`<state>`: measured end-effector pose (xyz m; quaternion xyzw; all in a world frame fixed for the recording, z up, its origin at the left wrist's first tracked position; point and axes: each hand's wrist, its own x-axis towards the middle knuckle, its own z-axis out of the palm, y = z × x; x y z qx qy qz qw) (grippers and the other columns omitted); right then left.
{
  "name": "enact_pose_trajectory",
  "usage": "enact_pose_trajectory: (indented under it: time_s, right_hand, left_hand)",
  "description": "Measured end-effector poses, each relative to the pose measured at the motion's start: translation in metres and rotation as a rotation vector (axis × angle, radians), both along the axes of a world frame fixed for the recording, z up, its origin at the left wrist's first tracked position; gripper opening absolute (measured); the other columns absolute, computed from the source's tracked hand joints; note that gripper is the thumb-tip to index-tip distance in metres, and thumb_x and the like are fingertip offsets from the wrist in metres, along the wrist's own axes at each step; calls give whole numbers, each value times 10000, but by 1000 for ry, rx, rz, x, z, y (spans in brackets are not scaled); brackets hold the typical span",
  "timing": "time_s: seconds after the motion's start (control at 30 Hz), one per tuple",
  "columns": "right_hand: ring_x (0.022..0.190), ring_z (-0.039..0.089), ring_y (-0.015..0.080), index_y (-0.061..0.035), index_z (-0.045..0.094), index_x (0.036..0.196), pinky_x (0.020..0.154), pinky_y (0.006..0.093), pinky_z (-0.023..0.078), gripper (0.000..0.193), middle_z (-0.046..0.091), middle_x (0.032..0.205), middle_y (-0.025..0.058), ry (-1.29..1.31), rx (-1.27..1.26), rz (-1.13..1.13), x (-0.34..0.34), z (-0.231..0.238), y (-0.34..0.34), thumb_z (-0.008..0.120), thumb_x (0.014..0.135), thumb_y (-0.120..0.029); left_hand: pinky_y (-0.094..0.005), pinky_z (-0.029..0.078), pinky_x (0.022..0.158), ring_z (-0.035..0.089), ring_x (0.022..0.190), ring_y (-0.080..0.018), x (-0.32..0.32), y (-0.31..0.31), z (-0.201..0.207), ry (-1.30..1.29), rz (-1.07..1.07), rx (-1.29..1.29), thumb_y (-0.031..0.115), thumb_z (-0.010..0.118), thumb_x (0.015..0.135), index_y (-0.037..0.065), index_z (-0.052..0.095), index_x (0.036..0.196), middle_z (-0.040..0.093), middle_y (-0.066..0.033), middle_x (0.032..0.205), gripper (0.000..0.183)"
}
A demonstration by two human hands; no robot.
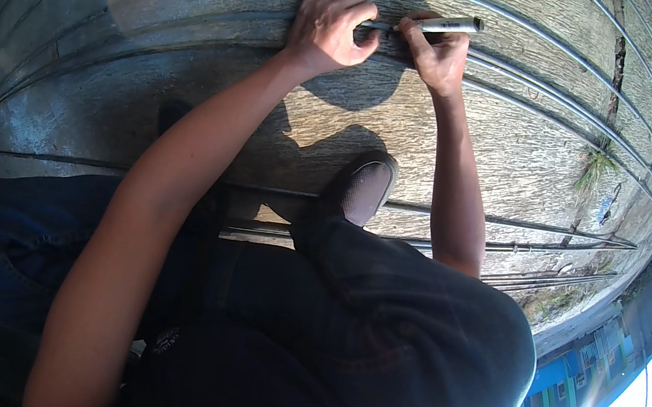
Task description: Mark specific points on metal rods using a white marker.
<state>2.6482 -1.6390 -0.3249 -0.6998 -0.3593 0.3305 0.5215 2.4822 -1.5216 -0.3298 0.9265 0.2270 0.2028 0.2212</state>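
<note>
I am crouched over a rough concrete floor [191, 88], looking down past my knees at my two bare hands, which meet at the far edge of my reach. My left hand [330, 27] lies palm down with its fingers curled over a thin grey metal rod [534, 76], pinning it against the floor. My right hand [439, 53] sits just beside it, touching or nearly touching, and is closed around a grey marker pen [450, 25]. The pen's long axis runs roughly left to right, its capped end pointing away to my right, its tip hidden down by the rod between my two hands. The rod's long axis also runs left to right across my view, bowed by the lens, so it passes under both hands and stretches well beyond them on either side. The right hand is the one nearer the pen's tip; the left is only steadying. I count one pen. Near my hands I can make out about four rods lying side by side, and a second bundle of three or four closer to me, running under my foot in a dark shoe [361, 188]. The exact rod count is hard to tell.
</note>
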Motion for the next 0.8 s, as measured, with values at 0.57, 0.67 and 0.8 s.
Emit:
enact_pose_trajectory:
  time_s: [0.57,0.67,0.8]
  right_hand:
    - [1005,642,366,-54,677,1137,903,459,515,363,702,1027,145,-653,8,146,29,30,-57,619,783,-1]
    - [1033,634,346,-63,679,1144,900,452,515,365,697,1035,125,-801,0,214,30,26,-59,624,787,-7]
    - [999,623,325,-78,679,1149,901,451,498,342,679,993,113,-787,-33,251,31,24,-56,623,816,-25]
  left_hand:
    - [-387,407,830,606,856,-223,2,1,2,13,-5,-54,272,784,760,131,660,883,670,3,875,224]
    - [-384,416,851,617,889,-218,0,0,4,8,-8,-70,278,782,770,130,687,950,687,-5,913,252]
    - [-390,425,862,631,886,-222,-5,3,6,-105,17,-89,265,773,784,123,700,1006,693,-19,910,273]
